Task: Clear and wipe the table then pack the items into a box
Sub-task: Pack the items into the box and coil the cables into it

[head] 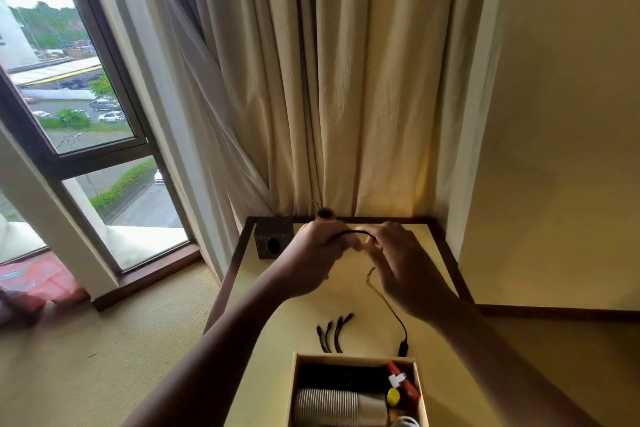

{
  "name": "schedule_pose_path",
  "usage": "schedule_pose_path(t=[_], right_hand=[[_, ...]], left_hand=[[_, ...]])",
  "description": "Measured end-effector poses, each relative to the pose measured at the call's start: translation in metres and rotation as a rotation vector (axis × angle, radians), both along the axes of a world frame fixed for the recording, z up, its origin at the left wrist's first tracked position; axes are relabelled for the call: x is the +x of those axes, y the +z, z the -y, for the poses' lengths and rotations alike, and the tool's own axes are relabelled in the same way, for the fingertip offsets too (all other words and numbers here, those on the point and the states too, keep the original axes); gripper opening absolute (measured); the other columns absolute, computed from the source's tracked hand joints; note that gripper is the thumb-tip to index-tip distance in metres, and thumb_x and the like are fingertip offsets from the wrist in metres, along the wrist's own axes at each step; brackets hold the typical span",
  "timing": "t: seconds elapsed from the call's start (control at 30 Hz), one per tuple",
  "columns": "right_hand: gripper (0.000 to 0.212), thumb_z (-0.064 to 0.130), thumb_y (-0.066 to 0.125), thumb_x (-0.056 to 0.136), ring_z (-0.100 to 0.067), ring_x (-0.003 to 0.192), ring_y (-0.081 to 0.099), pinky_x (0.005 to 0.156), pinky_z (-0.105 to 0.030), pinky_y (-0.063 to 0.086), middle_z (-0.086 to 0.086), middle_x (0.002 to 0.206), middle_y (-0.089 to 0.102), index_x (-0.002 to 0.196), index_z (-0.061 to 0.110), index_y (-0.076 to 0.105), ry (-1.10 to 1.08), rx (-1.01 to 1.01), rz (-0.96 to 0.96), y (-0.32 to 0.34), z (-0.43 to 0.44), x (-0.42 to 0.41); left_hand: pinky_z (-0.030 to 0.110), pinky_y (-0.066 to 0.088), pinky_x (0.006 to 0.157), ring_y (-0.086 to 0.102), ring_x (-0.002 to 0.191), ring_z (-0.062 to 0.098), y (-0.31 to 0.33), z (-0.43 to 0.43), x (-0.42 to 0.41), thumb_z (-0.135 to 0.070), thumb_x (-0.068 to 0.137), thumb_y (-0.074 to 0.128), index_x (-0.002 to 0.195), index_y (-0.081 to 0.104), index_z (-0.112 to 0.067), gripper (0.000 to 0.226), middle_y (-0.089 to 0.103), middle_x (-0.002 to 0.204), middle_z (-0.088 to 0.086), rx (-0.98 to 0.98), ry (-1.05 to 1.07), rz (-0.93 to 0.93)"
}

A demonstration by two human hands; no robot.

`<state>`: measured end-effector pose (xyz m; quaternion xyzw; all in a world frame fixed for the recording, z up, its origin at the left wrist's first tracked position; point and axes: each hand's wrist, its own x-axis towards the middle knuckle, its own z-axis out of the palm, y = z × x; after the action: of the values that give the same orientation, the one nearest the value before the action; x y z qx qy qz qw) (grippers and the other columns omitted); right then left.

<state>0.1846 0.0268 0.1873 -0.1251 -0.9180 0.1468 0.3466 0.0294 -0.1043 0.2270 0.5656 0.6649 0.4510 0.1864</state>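
Observation:
Both hands are raised over the cream table [429, 253]. My left hand [313, 253] grips one end of a black cable [356, 233], and my right hand [403, 263] pinches the same cable a little to the right. The cable arcs between the hands, then hangs down to a black plug [402, 347] near the box. Several short black cable ends [334, 331] lie on the table in front of the open box [420, 388]. The box holds a stack of paper cups [332, 407], a black roll, a red item and a yellow cap.
A dark speaker-like block [273, 241] stands at the table's back left, with a small brown pot [325, 214] behind my left hand. Curtains [311, 80] hang behind the table. A window is at the left, a wall at the right, carpet below.

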Motion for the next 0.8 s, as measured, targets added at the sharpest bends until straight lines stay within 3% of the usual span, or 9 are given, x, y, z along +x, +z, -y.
schedule_pose_path(t=[0.13,0.27,0.33,0.43,0.5,0.57,0.63,0.7,0.8], right_hand=[[0.019,0.012,0.047,0.104,0.005,0.082,0.055,0.076,-0.010,0.048,0.014,0.090,0.055,0.109,0.013,0.065,-0.160,-0.084,-0.198,-0.001,-0.016,0.009],[0.028,0.015,0.041,0.106,-0.007,0.100,0.063,0.085,-0.023,0.056,0.006,0.107,0.064,0.126,0.013,0.060,-0.237,-0.173,-0.215,-0.004,-0.031,0.022],[0.035,0.022,0.044,0.106,-0.001,0.110,0.058,0.093,-0.016,0.048,0.009,0.121,0.060,0.138,0.016,0.053,-0.076,-0.167,-0.101,-0.001,-0.017,0.018],[0.031,0.028,0.044,0.106,-0.002,0.098,0.058,0.083,-0.020,0.052,0.005,0.114,0.061,0.133,0.017,0.056,0.115,0.034,0.055,-0.002,0.002,0.006],[0.023,0.020,0.047,0.104,-0.005,0.091,0.061,0.079,-0.022,0.055,0.001,0.105,0.065,0.121,0.014,0.062,0.065,0.050,-0.009,0.000,0.000,0.001],[0.022,0.014,0.049,0.104,-0.005,0.095,0.066,0.085,-0.012,0.052,0.000,0.105,0.072,0.116,0.012,0.067,-0.051,-0.023,-0.110,0.006,-0.007,0.002],[0.023,0.015,0.051,0.105,-0.001,0.100,0.066,0.088,-0.003,0.045,0.000,0.108,0.075,0.117,0.011,0.070,-0.094,-0.078,-0.140,0.010,-0.011,0.003],[0.025,0.020,0.052,0.105,0.006,0.098,0.066,0.084,-0.005,0.048,0.002,0.110,0.074,0.121,0.012,0.069,-0.031,-0.163,-0.099,0.008,-0.005,-0.001],[0.031,0.021,0.050,0.105,0.014,0.091,0.061,0.075,-0.002,0.046,0.007,0.109,0.068,0.131,0.009,0.062,0.053,-0.236,-0.015,-0.001,0.016,-0.008]], left_hand=[[0.029,0.046,0.051,0.052,0.057,0.007,-0.002,0.008,-0.011,-0.020,0.102,0.059,0.099,0.072,-0.013,0.015,0.058,0.071,-0.010,-0.009,-0.001,-0.062],[0.034,0.044,0.051,0.049,0.058,0.013,-0.026,0.028,-0.031,-0.017,0.103,0.056,0.094,0.073,-0.019,0.020,0.053,0.071,-0.001,-0.127,0.010,0.018],[0.027,0.036,0.048,0.041,0.054,0.012,-0.025,0.029,-0.021,-0.016,0.105,0.052,0.098,0.072,-0.010,0.022,0.046,0.067,-0.005,-0.142,-0.050,0.157],[0.021,0.033,0.049,0.035,0.053,0.007,-0.014,0.026,-0.006,-0.021,0.106,0.050,0.106,0.067,0.001,0.028,0.041,0.064,-0.009,-0.142,-0.162,0.386],[0.024,0.039,0.054,0.039,0.057,0.012,-0.012,0.029,-0.006,-0.028,0.105,0.051,0.106,0.069,-0.003,0.031,0.042,0.066,-0.005,-0.164,-0.225,0.449],[0.029,0.041,0.060,0.039,0.059,0.015,-0.013,0.036,-0.008,-0.030,0.107,0.049,0.100,0.069,-0.007,0.031,0.036,0.069,0.003,-0.166,-0.282,0.569],[0.032,0.033,0.060,0.029,0.058,0.017,-0.011,0.040,-0.004,-0.026,0.103,0.045,0.090,0.065,-0.011,0.028,0.023,0.070,0.006,-0.064,-0.349,0.853],[0.032,0.026,0.059,0.022,0.057,0.016,-0.001,0.038,0.004,-0.023,0.098,0.038,0.086,0.056,-0.011,0.025,0.020,0.067,0.002,0.114,-0.417,1.144],[0.033,0.029,0.064,0.025,0.059,0.015,0.015,0.023,0.012,-0.017,0.098,0.030,0.087,0.051,-0.012,0.024,0.023,0.065,-0.002,0.351,-0.419,1.293]])
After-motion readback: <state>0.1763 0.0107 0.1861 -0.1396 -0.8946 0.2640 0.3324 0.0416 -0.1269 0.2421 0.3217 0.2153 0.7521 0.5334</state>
